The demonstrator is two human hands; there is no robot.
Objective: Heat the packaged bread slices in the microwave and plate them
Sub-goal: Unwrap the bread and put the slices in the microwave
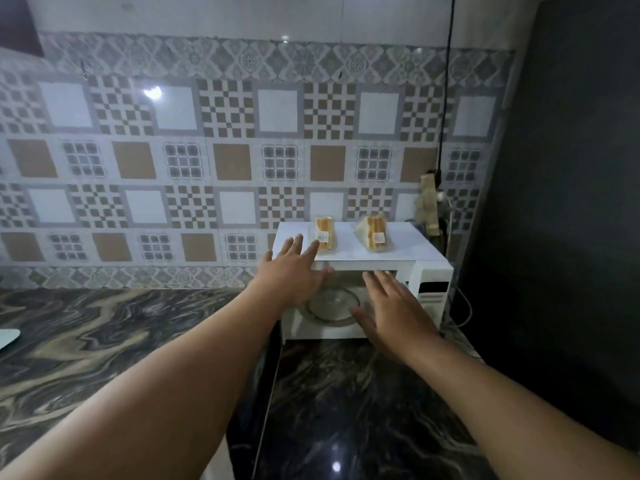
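A white microwave stands on the dark marble counter with its door swung open toward me. Its glass turntable is bare. Two clear packets of bread slices lie on the microwave's top, the left packet and the right packet. My left hand is stretched out with straight fingers, its fingertips just short of the left packet. My right hand hovers with spread fingers in front of the microwave's opening and holds nothing.
A patterned tile wall runs behind the marble counter. A large dark appliance side closes off the right. A power strip and black cable hang behind the microwave. A white object's corner shows at the left edge.
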